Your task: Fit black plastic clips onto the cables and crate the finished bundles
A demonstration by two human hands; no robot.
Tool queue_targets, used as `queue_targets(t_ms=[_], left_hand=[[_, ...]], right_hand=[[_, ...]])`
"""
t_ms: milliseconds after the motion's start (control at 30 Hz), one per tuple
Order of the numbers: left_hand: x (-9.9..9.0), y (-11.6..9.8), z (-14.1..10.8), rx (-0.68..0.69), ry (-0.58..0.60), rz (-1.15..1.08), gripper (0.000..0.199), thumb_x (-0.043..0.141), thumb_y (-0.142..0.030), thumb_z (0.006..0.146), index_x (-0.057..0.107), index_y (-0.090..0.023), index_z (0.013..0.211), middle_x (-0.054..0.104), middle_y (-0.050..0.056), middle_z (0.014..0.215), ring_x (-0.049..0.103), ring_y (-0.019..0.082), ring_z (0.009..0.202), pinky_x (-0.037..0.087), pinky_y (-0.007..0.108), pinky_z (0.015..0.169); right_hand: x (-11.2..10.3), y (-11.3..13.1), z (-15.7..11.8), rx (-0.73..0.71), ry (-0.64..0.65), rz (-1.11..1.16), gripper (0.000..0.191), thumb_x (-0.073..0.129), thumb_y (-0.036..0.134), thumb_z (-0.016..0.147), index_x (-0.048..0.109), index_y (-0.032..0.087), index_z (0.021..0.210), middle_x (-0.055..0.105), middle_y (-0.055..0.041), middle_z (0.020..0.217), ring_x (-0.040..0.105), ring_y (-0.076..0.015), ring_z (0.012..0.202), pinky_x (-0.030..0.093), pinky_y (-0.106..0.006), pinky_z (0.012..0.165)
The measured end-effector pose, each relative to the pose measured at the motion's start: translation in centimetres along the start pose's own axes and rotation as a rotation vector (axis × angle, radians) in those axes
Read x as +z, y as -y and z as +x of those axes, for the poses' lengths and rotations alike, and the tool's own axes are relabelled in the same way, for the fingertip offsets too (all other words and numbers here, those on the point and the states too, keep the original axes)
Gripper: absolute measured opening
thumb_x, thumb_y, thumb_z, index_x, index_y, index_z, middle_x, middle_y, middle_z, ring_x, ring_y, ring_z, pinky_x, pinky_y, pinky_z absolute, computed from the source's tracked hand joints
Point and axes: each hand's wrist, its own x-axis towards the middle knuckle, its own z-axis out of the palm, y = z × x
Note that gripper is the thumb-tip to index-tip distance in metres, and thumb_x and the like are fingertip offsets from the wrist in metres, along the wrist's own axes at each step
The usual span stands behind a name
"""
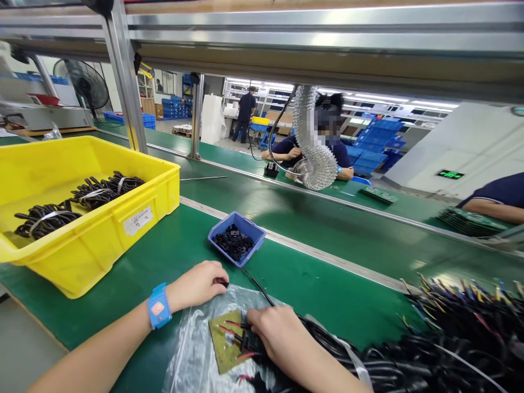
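Note:
My left hand (200,285), with a blue wrist strap (159,307), is closed in a pinch. A small black part (224,284) shows at its fingertips, over the edge of a clear plastic bag (192,341). To the right, my right hand (280,333) is bent with fingers closed over black connectors with red wires (244,341); what lies between its fingers is hidden. Beneath those wires is a yellowish-brown square pad (225,355) on the bag. A thin black cable (257,285) runs behind the right hand. Beyond the hands sits a blue bin (256,245) of small black parts (233,242).
A yellow crate (98,251) with tied black cable coils (49,219) stands at left. Black cables with bare coloured wire ends (458,333) pile up at right. A metal post (125,82) and flexible duct (313,147) stand beyond. A co-worker (344,153) sits across the bench.

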Motion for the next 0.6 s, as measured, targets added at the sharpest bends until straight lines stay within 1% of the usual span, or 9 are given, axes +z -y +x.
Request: queue_targets(t_ms=[67,133,200,300,367,433,600], left_hand=[[0.5,-0.1,0.3,-0.030,0.016,-0.263,0.012,0.058,-0.018,0.073,0.065,-0.015,0.081,0.060,0.001,0.076,0.054,0.013,0.068,0.041,0.023,0.065],[0.9,-0.2,0.6,-0.082,0.031,-0.527,0.013,0.060,-0.019,0.070,0.063,-0.014,0.082,0.058,-0.001,0.070,0.053,0.011,0.065,0.040,0.022,0.063],[1.2,-0.2,0.9,-0.137,0.025,-0.740,0.015,0.064,-0.021,0.068,0.060,-0.014,0.081,0.057,-0.003,0.065,0.051,0.010,0.061,0.039,0.022,0.061],[1.3,-0.3,1.0,-0.210,0.008,-0.974,0.027,0.072,-0.028,0.063,0.056,-0.014,0.079,0.056,-0.004,0.062,0.052,0.009,0.058,0.038,0.022,0.059],[1.4,-0.3,1.0,-0.243,0.032,-1.076,0.034,0.076,-0.031,0.059,0.055,-0.013,0.079,0.057,-0.004,0.062,0.054,0.009,0.058,0.038,0.022,0.060],[1.6,-0.3,1.0,-0.262,0.058,-1.133,0.038,0.079,-0.031,0.056,0.055,-0.012,0.079,0.057,-0.003,0.063,0.056,0.009,0.060,0.039,0.022,0.060],[2.1,-0.2,1.0,-0.255,0.063,-1.169,0.037,0.079,-0.030,0.057,0.055,-0.012,0.079,0.059,-0.001,0.065,0.058,0.010,0.062,0.040,0.022,0.061]], right_hand=[[0.1,-0.1,0.0,0.003,0.002,-0.014,0.014,0.050,0.006,0.073,0.058,0.018,0.072,0.067,-0.0037,0.061,0.063,-0.0184,0.055,0.014,-0.031,0.045],[-0.1,-0.5,-0.2,0.049,-0.017,0.042,0.014,0.048,0.008,0.076,0.057,0.018,0.073,0.067,-0.0029,0.062,0.063,-0.0184,0.056,0.017,-0.030,0.045],[-0.4,-1.1,-0.7,0.139,-0.078,0.183,0.016,0.044,0.012,0.081,0.057,0.020,0.076,0.067,-0.0011,0.065,0.062,-0.0177,0.059,0.024,-0.027,0.048],[-0.9,-1.9,-1.5,0.276,-0.186,0.422,0.018,0.039,0.020,0.086,0.056,0.023,0.080,0.066,0.0007,0.069,0.061,-0.0173,0.064,0.032,-0.024,0.054],[-1.0,-2.3,-1.7,0.324,-0.221,0.507,0.018,0.038,0.024,0.086,0.055,0.024,0.080,0.066,0.0007,0.070,0.061,-0.0178,0.064,0.033,-0.025,0.056],[-1.0,-2.3,-1.8,0.344,-0.232,0.536,0.019,0.037,0.025,0.085,0.055,0.024,0.079,0.066,0.0004,0.070,0.060,-0.0182,0.064,0.033,-0.025,0.056],[-0.9,-2.0,-1.6,0.351,-0.216,0.500,0.019,0.039,0.023,0.084,0.057,0.024,0.079,0.067,0.0002,0.070,0.060,-0.0183,0.063,0.032,-0.025,0.055]])
